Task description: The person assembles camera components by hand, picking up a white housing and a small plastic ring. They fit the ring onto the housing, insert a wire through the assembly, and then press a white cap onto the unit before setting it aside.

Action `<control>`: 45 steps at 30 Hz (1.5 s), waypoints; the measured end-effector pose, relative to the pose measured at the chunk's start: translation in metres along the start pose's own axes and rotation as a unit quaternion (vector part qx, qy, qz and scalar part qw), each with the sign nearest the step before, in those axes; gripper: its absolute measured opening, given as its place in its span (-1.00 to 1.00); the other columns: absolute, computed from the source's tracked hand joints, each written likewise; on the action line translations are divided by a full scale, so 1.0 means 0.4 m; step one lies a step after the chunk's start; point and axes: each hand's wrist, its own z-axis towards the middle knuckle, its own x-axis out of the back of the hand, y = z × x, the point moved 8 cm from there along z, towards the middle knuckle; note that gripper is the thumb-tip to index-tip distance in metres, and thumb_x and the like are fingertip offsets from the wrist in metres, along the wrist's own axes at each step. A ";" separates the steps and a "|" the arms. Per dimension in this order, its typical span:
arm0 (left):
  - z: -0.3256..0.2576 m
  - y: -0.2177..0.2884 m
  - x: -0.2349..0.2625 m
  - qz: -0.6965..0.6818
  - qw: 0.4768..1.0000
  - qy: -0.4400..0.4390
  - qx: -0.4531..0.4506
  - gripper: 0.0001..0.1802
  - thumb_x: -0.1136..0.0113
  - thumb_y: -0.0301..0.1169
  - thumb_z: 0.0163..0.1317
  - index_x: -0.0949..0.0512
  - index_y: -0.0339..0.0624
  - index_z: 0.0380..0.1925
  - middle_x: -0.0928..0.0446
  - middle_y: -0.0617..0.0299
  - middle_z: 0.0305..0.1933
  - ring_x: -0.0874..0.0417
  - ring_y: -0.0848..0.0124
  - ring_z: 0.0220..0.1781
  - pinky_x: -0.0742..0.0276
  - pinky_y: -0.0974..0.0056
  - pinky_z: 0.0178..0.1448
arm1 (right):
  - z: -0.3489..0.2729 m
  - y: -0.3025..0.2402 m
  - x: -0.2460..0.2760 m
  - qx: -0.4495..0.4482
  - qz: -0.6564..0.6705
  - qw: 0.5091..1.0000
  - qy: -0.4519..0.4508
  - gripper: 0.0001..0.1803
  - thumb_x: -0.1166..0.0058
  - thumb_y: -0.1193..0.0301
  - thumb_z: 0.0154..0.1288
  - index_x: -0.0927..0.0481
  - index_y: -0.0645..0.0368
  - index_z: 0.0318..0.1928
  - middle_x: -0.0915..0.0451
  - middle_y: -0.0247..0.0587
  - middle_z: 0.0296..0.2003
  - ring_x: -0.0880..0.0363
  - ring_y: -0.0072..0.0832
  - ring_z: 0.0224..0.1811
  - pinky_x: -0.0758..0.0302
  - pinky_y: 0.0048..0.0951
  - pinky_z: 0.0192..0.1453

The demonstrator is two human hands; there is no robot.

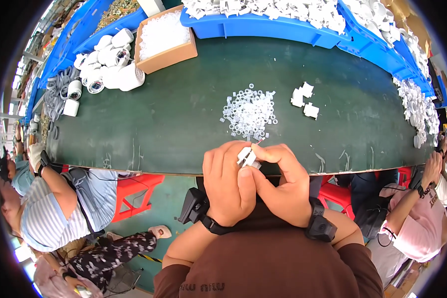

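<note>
At the near edge of the green table, a small white plastic part (248, 157) with a dark slot is held between my two hands. My left hand (228, 184) is closed round its left side. My right hand (284, 183) pinches it from the right with thumb and forefinger. Something thin and reddish sticks up by the right fingertip, too small to name. Just beyond my hands lies a loose pile of small translucent plastic rings (250, 110). Several white plastic pieces (304, 94) sit to the right of that pile.
Blue bins (268, 26) of white parts line the table's far side. A cardboard box (169, 57) of clear pieces stands far left, beside white rounded housings (126, 77) and grey cables (59, 94). More white parts (418, 109) lie far right. People sit on both sides, near red stools (139, 191).
</note>
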 end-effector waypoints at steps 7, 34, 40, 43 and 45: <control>0.002 -0.001 -0.001 0.006 1.000 0.009 -0.001 -0.59 0.13 -0.23 0.46 -0.57 -0.31 -0.01 -0.62 -0.02 0.01 -0.54 0.03 -0.03 -0.40 0.05 0.11 | -0.011 0.019 -0.010 0.005 0.012 1.000 0.023 -0.56 -0.24 0.73 0.33 -0.55 0.23 0.19 -0.59 -0.20 -0.01 -0.60 -0.46 0.03 -0.51 -0.41 0.22; 0.029 0.028 0.022 0.063 0.991 -0.105 -0.048 -0.65 -0.37 -0.52 0.09 -0.69 -0.17 -0.06 -0.68 0.17 -0.13 -0.58 0.16 -0.16 -0.45 0.15 -0.02 | 0.108 0.060 0.141 -0.004 -0.295 0.951 0.095 -0.88 -0.28 0.58 0.35 -0.69 0.27 -0.12 -0.61 -0.23 -0.24 -0.56 -0.52 -0.36 -0.50 -0.49 -0.27; 0.026 0.028 0.013 0.076 0.990 -0.104 -0.058 -0.64 -0.43 -0.39 0.12 -0.68 -0.10 -0.04 -0.64 0.30 -0.08 -0.57 0.24 -0.13 -0.40 0.16 -0.06 | 0.106 0.063 0.133 0.015 -0.319 0.943 0.089 -0.88 -0.30 0.54 0.35 -0.69 0.24 -0.13 -0.61 -0.25 -0.26 -0.56 -0.51 -0.39 -0.49 -0.49 -0.29; 0.027 0.030 0.014 0.078 0.990 -0.108 -0.047 -0.64 -0.42 -0.44 0.10 -0.69 -0.12 -0.04 -0.64 0.26 -0.09 -0.57 0.21 -0.14 -0.42 0.15 -0.05 | 0.094 0.092 0.149 -0.064 -0.171 0.980 0.079 -0.89 -0.29 0.52 0.37 -0.68 0.25 -0.13 -0.64 -0.34 -0.23 -0.58 -0.59 -0.35 -0.52 -0.53 -0.23; 0.028 0.031 0.012 0.074 0.990 -0.112 -0.037 -0.64 -0.41 -0.48 0.09 -0.69 -0.13 -0.05 -0.65 0.22 -0.11 -0.57 0.18 -0.15 -0.43 0.14 -0.03 | 0.068 0.110 0.136 -0.215 0.042 0.975 0.030 -0.89 -0.27 0.55 0.40 -0.67 0.29 -0.11 -0.66 -0.42 -0.18 -0.59 -0.67 -0.23 -0.54 -0.58 -0.08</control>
